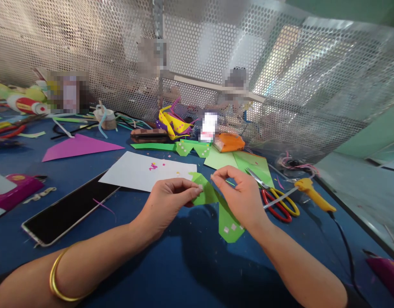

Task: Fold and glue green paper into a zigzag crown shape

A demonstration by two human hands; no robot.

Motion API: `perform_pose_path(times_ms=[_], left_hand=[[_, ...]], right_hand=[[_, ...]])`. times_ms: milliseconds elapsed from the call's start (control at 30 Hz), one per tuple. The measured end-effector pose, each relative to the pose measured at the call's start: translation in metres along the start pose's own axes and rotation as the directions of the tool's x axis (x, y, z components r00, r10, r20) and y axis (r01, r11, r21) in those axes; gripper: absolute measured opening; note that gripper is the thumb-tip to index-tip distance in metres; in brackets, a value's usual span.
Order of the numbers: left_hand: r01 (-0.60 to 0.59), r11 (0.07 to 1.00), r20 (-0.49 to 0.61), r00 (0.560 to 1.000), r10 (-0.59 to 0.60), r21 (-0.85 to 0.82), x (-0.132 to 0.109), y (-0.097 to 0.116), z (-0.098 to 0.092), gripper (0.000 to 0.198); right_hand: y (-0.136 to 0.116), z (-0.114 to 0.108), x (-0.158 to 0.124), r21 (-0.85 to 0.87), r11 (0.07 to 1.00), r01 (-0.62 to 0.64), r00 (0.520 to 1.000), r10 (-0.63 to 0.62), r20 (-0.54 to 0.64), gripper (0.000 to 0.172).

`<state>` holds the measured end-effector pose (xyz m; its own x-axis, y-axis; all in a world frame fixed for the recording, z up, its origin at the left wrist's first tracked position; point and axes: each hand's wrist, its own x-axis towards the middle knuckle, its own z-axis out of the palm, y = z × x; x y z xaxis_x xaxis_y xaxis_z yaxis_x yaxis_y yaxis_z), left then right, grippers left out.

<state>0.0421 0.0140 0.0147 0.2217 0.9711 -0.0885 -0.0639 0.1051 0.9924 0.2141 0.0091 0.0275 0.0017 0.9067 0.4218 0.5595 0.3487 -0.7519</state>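
Note:
My left hand (pixel 173 201) pinches a green paper glasses cutout (pixel 205 194) over the blue table, thumb on top near a small pale square. The cutout's other half, dotted with pale squares, hangs down below my right hand. My right hand (pixel 240 196) is closed in a pinch just right of the cutout's upper edge; what lies between its fingertips, if anything, is too small to make out. Behind my hands is a white sheet (pixel 132 171) with tiny magenta bits (pixel 153 166). Beyond it lie finished-looking green paper glasses (pixel 193 148) with similar squares.
Red-and-yellow-handled scissors (pixel 277 205) and a yellow glue gun (pixel 315 196) with a black cord lie at right. A phone (pixel 71 209), purple paper (pixel 81 146) and a magenta tool (pixel 17 192) lie left. Yellow paper glasses (pixel 173 124) and a pencil case (pixel 148 135) stand near the perforated metal screen.

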Motion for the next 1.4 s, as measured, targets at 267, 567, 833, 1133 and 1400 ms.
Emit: perform_pose_path(times_ms=[267,567,833,1133,1400], left_hand=[[-0.034,0.998,-0.002,0.999,0.034,0.05,0.0004,-0.0009,-0.0006,0.017],[-0.031,0.996,0.012,0.999,0.03,0.085,-0.0011,0.0013,0.0004,0.018],[-0.024,0.997,-0.013,1.0,0.025,0.069,0.0004,-0.0027,-0.0001,0.011],[-0.067,0.997,0.068,0.996,0.065,0.027,-0.0005,-0.0008,-0.0036,0.041],[0.004,0.991,0.117,0.993,-0.02,0.137,0.0036,-0.0035,-0.0057,0.056]], right_hand=[[-0.004,0.0024,-0.0015,0.017,0.991,0.131,0.99,-0.131,0.055,0.006],[-0.0052,0.004,-0.0043,-0.022,0.995,0.095,0.989,-0.092,0.12,0.01],[-0.0049,0.0,0.0006,0.075,0.979,-0.187,0.968,0.171,0.182,0.013],[-0.0058,0.0029,-0.0019,0.003,0.983,-0.184,0.968,0.181,0.175,0.015],[-0.0028,0.0074,-0.0056,-0.012,0.99,-0.141,0.972,0.141,0.19,0.014]])
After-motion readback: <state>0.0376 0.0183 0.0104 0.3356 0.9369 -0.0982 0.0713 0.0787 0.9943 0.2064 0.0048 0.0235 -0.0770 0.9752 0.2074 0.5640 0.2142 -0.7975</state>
